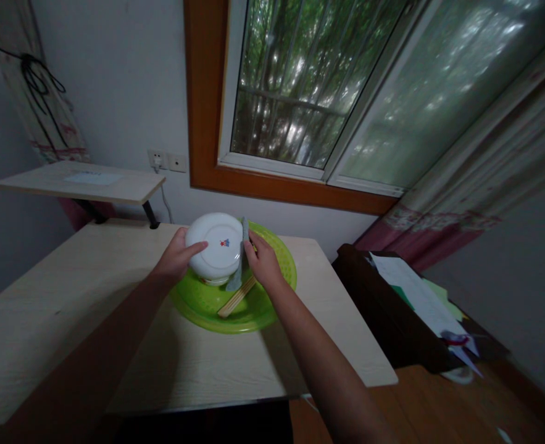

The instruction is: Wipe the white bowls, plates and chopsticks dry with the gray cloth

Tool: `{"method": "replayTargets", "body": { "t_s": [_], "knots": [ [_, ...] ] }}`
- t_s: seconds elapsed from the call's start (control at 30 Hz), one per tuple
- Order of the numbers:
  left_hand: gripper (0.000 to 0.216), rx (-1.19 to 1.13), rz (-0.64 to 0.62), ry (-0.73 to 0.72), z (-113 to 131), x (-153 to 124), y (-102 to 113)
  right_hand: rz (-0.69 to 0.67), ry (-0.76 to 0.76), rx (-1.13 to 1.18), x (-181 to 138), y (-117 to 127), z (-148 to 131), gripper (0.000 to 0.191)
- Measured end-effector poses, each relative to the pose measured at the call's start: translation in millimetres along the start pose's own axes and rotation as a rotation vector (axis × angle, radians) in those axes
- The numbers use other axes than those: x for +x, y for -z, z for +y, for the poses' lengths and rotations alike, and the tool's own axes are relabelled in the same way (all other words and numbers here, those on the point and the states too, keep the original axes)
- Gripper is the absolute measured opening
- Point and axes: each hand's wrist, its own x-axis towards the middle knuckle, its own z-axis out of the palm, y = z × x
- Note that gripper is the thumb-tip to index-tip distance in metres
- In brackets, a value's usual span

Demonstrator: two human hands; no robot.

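A white bowl [207, 259] is tilted so that its underside, with a small coloured mark, faces me. My left hand [176, 256] grips its left edge, thumb across the base. In my right hand [263, 262] is a grey-blue cloth [236, 274], pressed against the bowl's right side. Both are above a round green plastic basin [198, 311] on the table. A bundle of wooden chopsticks [236, 299] lies in the basin, below my right hand. The bowl's inside is hidden from view.
The basin stands on a pale wooden table [128, 364]. A small raised shelf [82, 182] with a paper on it is at the back left. Right of the table, papers [411, 283] lie on a dark brown piece of furniture [369, 302]. A window [309, 86] is ahead.
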Motion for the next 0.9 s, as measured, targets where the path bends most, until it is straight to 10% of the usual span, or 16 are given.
{"method": "replayTargets", "body": {
  "t_s": [0.33, 0.9],
  "knots": [
    [0.061, -0.003, -0.191, 0.097, 5, -6, -4, -0.027, -0.178, 0.341, 2, 0, 6, 0.048],
    [0.063, 0.32, -0.272, -0.017, -12, 5, 0, 0.034, -0.076, 0.21, 0, 11, 1, 0.048]
  ]
}}
